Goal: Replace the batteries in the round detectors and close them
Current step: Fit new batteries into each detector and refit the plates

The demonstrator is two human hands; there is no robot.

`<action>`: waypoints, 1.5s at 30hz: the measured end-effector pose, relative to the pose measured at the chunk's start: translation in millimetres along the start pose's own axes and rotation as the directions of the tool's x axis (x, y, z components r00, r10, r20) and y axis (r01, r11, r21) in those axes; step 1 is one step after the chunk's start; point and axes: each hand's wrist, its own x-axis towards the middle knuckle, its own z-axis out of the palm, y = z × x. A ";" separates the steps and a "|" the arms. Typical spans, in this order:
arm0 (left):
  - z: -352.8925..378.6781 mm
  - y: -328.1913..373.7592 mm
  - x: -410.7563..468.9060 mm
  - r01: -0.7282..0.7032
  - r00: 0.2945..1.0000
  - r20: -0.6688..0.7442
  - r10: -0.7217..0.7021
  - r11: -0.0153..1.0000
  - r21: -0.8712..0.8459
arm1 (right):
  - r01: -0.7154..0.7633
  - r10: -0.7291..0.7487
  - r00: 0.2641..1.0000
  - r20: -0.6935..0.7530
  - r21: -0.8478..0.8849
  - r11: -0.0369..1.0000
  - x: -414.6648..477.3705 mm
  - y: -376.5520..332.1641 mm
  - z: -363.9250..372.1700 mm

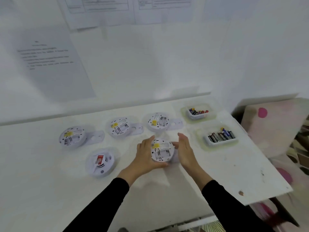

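Five round white detectors lie on a white table [50,190]. The nearest open one [161,150] is back side up with a yellow label and an empty battery bay. My left hand [145,156] cups its left and near edge. My right hand [185,151] stands edge-on just right of it, fingers straight, holding nothing. Three more open detectors [72,137] [119,126] [158,121] lie behind, each with a loose cover plate beside it. A closed detector [101,162] with a red sticker lies at the left front.
Two small trays of batteries stand at the right: a far one [197,112] with mixed colours and a nearer one [220,137] with dark cells. The table's right edge [267,158] drops off beside patterned fabric. Printed sheets hang on the wall behind.
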 end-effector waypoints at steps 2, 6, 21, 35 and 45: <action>3.6 0.4 4.6 -0.019 1.000 -0.020 0.020 1.000 0.017 | -0.028 0.024 0.999 0.039 0.093 0.995 0.7 -4.9 -5.4; 1.8 17.5 14.1 -0.113 0.989 -0.106 0.100 0.986 -0.120 | 0.098 -0.115 0.989 0.094 0.169 0.981 8.6 -14.9 -29.4; 49.5 102.7 84.4 -0.216 0.976 -0.068 0.206 0.913 -0.347 | 0.295 -0.314 0.945 0.090 0.182 0.938 68.9 -30.6 -157.6; 61.1 117.9 100.9 -0.204 0.979 -0.053 0.198 0.912 -0.356 | 0.283 -0.078 0.955 0.287 -0.793 0.540 122.9 -2.8 -191.2; 58.5 116.1 104.3 -0.196 0.981 -0.062 0.186 0.914 -0.355 | 0.403 -0.337 0.906 -0.255 0.281 0.871 78.2 -34.5 -178.6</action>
